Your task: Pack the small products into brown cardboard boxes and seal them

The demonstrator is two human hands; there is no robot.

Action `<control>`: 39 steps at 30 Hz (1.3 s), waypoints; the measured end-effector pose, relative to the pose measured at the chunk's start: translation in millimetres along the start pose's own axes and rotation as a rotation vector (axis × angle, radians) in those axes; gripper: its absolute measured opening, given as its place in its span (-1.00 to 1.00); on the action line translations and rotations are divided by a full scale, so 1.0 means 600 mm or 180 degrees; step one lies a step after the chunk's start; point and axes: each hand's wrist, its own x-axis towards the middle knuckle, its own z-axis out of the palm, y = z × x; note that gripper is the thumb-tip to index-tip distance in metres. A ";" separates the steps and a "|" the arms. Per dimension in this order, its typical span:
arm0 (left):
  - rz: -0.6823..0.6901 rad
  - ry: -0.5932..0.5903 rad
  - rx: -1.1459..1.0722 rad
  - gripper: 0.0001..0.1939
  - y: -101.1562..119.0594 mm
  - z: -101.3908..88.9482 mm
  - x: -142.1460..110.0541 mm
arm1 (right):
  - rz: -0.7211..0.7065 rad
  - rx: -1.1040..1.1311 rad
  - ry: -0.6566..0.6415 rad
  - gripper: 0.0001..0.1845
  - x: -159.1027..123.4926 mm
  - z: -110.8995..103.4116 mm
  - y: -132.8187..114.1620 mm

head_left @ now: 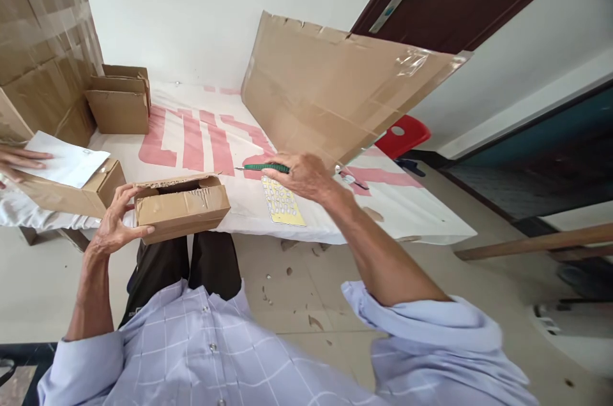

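My left hand (117, 218) clasping a small carton (184, 209), my right hand (304, 175) folded closed round a green knife (253, 167)

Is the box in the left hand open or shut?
The box is open, at least partly: a dark gap shows along its top.

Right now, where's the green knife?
The green knife is in the right hand, near the middle of the head view, just above the yellow card in the picture and right of the box the left hand holds.
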 end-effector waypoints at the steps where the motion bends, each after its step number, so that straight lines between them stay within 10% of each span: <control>1: 0.0013 -0.0016 0.0004 -0.05 -0.002 0.000 0.000 | 0.0178 0.0100 -0.0064 -0.65 -0.010 0.028 -0.001; 6: 0.0071 -0.0093 -0.0030 -0.06 -0.005 -0.006 -0.003 | 0.1123 0.0477 -0.0439 -0.67 -0.048 0.193 -0.035; 9: 0.0057 -0.0150 -0.0068 -0.06 -0.008 -0.011 -0.003 | 0.1116 0.1222 -0.0263 -0.66 -0.044 0.235 -0.054; 15: -0.0035 -0.0209 -0.0227 -0.05 -0.018 -0.019 0.005 | 0.0222 0.3154 0.0121 -0.42 0.021 0.175 -0.093; 39: 0.0109 -0.0526 0.0251 -0.24 0.058 -0.025 0.042 | -0.0311 0.2800 0.0463 -0.77 0.035 0.127 -0.139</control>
